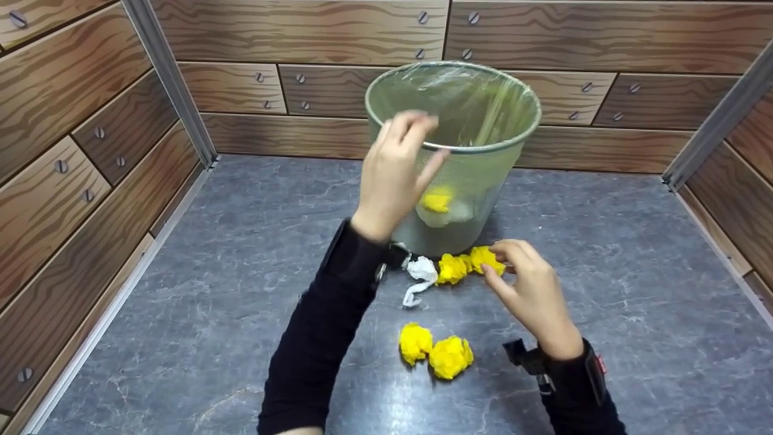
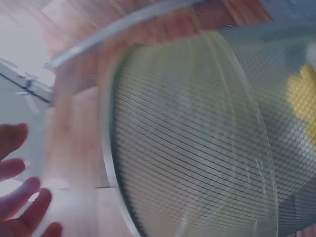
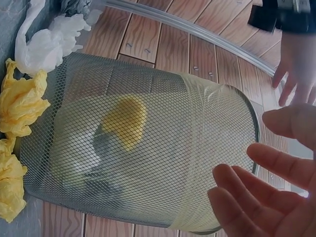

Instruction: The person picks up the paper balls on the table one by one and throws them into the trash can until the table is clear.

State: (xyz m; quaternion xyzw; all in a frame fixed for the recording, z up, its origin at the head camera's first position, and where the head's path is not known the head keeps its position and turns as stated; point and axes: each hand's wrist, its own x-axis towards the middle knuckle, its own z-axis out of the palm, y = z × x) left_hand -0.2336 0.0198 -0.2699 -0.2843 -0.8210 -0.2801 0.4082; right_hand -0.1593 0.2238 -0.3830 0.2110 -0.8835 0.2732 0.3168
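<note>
A mesh waste bin point(image 1: 513, 163) with a clear liner stands upright; a yellow paper ball point(image 1: 437, 199) and whitish pieces show through its wall. My left hand point(image 1: 392, 169) is raised by the near left part of the rim, fingers loosely bent with nothing held; its fingers point(image 2: 29, 197) are spread apart in the left wrist view. My right hand point(image 1: 534, 290) hovers by the rightmost yellow crumpled ball point(image 1: 483, 260) at the bin's base, its fingers point(image 3: 281, 165) apart and holding nothing in the right wrist view. Left of that ball lie another yellow ball point(image 1: 452, 269) and crumpled white paper point(image 1: 421, 269).
Nearer me, two yellow crumpled balls point(image 1: 415, 342) lie side by side on the grey floor point(image 1: 241, 290). A dark crumpled piece point(image 3: 76, 6) lies beyond the white paper, partly hidden by my left wrist in the head view. Wood-patterned walls point(image 1: 326, 136) enclose three sides.
</note>
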